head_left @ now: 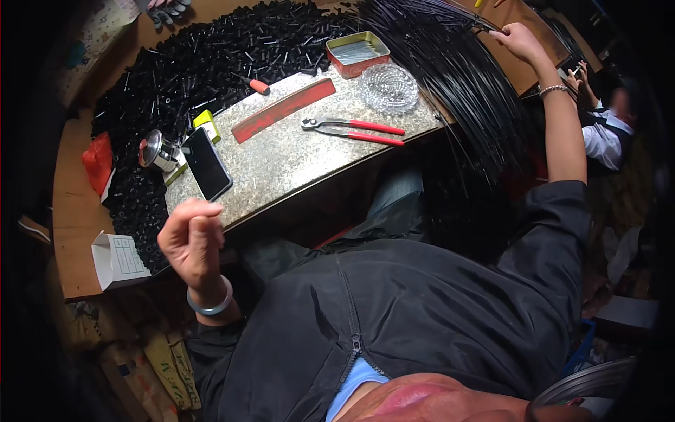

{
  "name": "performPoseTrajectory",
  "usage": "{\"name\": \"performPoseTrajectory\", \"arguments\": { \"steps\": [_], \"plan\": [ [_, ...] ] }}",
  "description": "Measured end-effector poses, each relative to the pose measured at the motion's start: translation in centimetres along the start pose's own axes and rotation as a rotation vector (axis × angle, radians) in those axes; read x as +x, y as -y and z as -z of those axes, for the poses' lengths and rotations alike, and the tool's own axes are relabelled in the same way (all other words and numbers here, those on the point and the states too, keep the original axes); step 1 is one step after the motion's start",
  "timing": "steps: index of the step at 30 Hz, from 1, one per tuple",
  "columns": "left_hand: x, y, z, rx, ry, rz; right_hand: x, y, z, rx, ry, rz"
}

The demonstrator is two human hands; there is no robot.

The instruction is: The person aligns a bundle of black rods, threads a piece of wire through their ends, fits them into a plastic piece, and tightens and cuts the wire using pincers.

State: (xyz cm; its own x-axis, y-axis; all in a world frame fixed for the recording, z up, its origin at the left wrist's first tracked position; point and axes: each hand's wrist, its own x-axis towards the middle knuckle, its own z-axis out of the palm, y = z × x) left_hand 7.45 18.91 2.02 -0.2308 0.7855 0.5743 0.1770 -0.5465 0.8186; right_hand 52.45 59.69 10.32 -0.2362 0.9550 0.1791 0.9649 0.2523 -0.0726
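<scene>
Many black parts (204, 56) and rods (460, 81) crowd the table (74, 211), another person (600, 146) beyond.

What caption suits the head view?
Right hand at long, thin black rods; left hand near a flat black rectangular phone.

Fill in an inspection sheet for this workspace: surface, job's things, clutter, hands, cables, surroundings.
Surface: speckled slab on a wooden table.
Job's things: long black strands at right; phone nearest the left hand.
Clutter: heaped black pieces, pliers, red strip, glass dish, tin, white box.
Hands: left, raised, fingers curled, no object made out; right hand at the strands' upper part, grip unclear.
Cables: nothing seen for certain; the strands' material is unclear.
Surroundings: another person at far right; sacks below the table, lower left.
</scene>
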Motion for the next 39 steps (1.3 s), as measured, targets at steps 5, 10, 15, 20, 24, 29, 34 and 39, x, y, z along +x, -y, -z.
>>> {"name": "performPoseTrajectory", "arguments": {
  "steps": [5,10,15,20,24,29,34,39],
  "plan": [
    [1.9,2.5,-4.8,0.145,0.312,0.161,-0.3,0.0,0.3,-0.009,-0.063,0.074],
    [2.4,6.2,-13.2,0.333,0.645,0.026,1.9,0.6,-0.2,-0.117,-0.006,0.115],
    [4.1,11.4,-23.5,0.469,0.866,-0.232,-0.8,6.9,2.8,-0.373,-0.035,0.076],
    [2.5,16.3,-32.5,0.938,0.885,-0.453,0.7,6.5,4.0,-0.409,-0.023,0.156],
    [2.4,17.2,-35.7,0.951,0.784,-0.541,0.5,5.3,8.8,-0.304,0.035,0.227],
    [2.7,19.2,-37.1,0.842,0.696,-0.492,0.9,5.7,12.7,-0.269,-0.020,0.325],
    [4.0,19.5,-37.1,0.894,0.624,-0.406,-1.3,4.0,12.3,-0.028,-0.129,0.124],
    [5.4,13.6,-32.7,0.821,0.756,-0.418,-4.7,4.8,6.6,0.702,0.067,0.034]
  ]
}}
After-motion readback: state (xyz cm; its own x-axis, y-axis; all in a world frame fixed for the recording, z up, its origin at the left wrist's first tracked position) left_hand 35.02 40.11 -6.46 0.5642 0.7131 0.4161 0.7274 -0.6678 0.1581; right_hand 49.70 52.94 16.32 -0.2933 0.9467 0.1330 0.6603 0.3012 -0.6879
